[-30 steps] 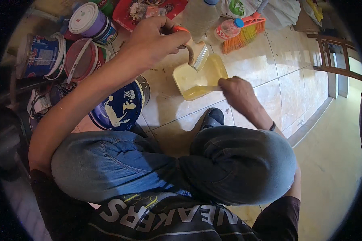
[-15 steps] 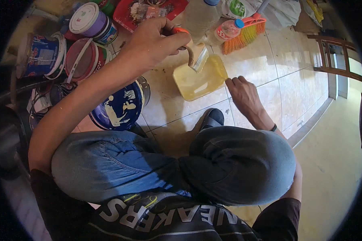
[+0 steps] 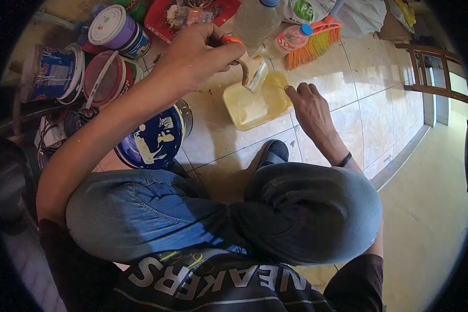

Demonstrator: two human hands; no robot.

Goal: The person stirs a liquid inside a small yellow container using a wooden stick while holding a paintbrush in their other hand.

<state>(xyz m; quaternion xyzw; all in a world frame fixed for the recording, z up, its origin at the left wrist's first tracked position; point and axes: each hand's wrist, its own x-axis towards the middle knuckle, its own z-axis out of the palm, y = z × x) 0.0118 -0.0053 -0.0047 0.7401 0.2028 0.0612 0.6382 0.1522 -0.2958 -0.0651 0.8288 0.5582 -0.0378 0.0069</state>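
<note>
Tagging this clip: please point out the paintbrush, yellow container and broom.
Paintbrush [image 3: 258,76], head view: metal band.
Yellow container [image 3: 229,107], head view: left wall.
Broom [image 3: 315,48], head view: orange-yellow bristles.

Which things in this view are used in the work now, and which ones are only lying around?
In use:
- paintbrush, held in the left hand
- yellow container
- slim tool in the right hand, too unclear to identify

Apparently lying about:
- broom
- bottle with blue cap
- red tray
- purple pail
</note>
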